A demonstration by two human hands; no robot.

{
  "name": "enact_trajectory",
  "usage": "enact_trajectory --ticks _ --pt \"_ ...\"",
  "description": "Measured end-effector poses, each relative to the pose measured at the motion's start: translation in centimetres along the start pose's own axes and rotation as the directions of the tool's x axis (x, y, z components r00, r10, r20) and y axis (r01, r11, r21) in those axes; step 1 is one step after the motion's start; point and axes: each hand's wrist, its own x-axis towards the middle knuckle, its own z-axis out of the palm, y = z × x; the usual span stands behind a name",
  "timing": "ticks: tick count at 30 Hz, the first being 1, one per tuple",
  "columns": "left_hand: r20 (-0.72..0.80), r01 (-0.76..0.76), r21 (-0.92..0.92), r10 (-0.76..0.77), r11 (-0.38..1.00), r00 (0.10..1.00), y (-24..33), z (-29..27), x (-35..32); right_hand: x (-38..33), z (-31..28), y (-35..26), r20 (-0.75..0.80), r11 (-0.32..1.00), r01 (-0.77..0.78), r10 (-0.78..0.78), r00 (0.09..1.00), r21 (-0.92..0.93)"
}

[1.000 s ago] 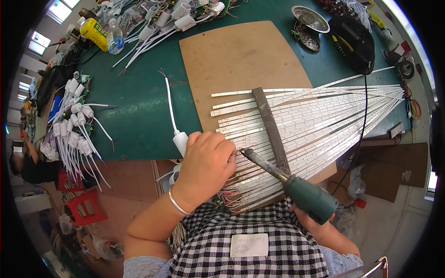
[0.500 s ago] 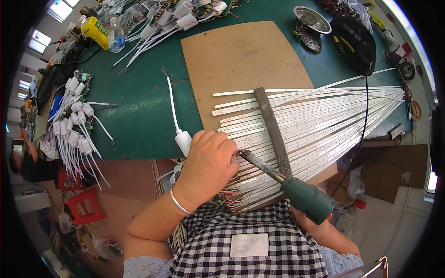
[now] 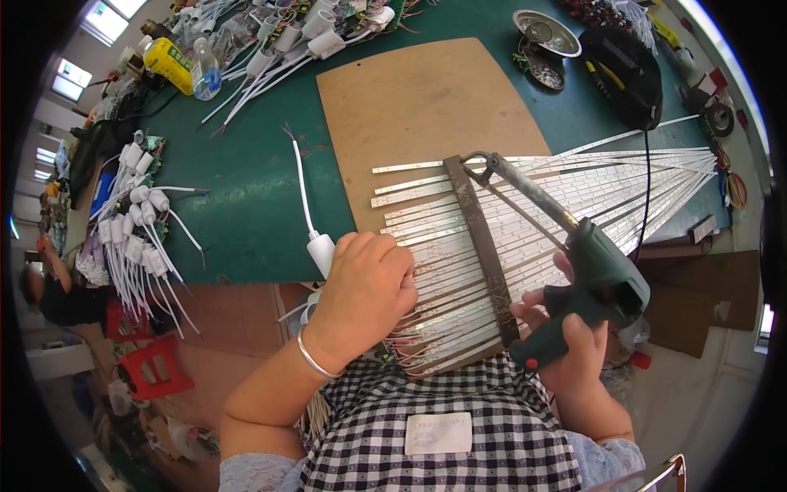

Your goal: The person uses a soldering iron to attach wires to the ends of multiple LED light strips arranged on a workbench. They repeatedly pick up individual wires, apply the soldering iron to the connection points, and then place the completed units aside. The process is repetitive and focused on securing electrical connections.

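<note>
My right hand [image 3: 580, 361] is wrapped around the dark green handle of a soldering gun [image 3: 605, 271]. Its metal barrel points up and to the far left, with the tip over a dark bar [image 3: 482, 242]. That bar lies across a fan of narrow silvery LED strips [image 3: 557, 205]. At the strips' left ends, my left hand [image 3: 369, 283] is closed with its fingertips pinched, and what they hold is hidden. Beside it lies a white cylindrical end cap [image 3: 320, 252] with a white cable stretching away from me. Thin red and white wires [image 3: 402, 348] show at the nearest strip ends.
A brown board [image 3: 426, 98] lies under the strips on the green table [image 3: 246, 164]. Bundles of white capped cables [image 3: 135, 221] sit at left and far left, near two bottles [image 3: 168, 64]. Metal dishes [image 3: 548, 34] and a black cap [image 3: 623, 74] are at far right.
The soldering gun has lifted off the strip ends near my left hand and swung up and right, its tip now over the bar. My left hand has barely moved.
</note>
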Motion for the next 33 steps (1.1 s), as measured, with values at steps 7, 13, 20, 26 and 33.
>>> enact_trajectory --ticks 7,13,20,26,33 --pt "0.032 0.012 0.027 -0.013 1.0 0.999 0.2 -0.3 0.0 -1.1 -3.3 0.8 0.099 0.996 -0.093 0.094 0.991 -0.015" --pt "0.054 0.017 -0.041 -0.015 0.999 0.998 0.3 -1.7 0.2 -1.9 -4.4 1.0 0.115 1.0 -0.029 0.028 0.993 0.002" --pt "0.123 -0.003 -0.014 0.005 1.0 0.992 -0.2 -3.0 0.3 -1.7 -4.3 0.9 0.126 0.998 -0.048 0.053 0.991 -0.049" --pt "0.058 -0.002 0.006 0.002 1.0 0.998 -0.4 -0.9 0.0 -2.5 -4.8 0.4 0.29 0.941 0.04 0.063 0.955 -0.335" --pt "0.027 -0.01 0.02 0.009 1.0 1.0 -0.2 -0.6 0.1 -2.9 -5.1 0.3 0.295 0.768 0.091 0.131 0.947 -0.633"
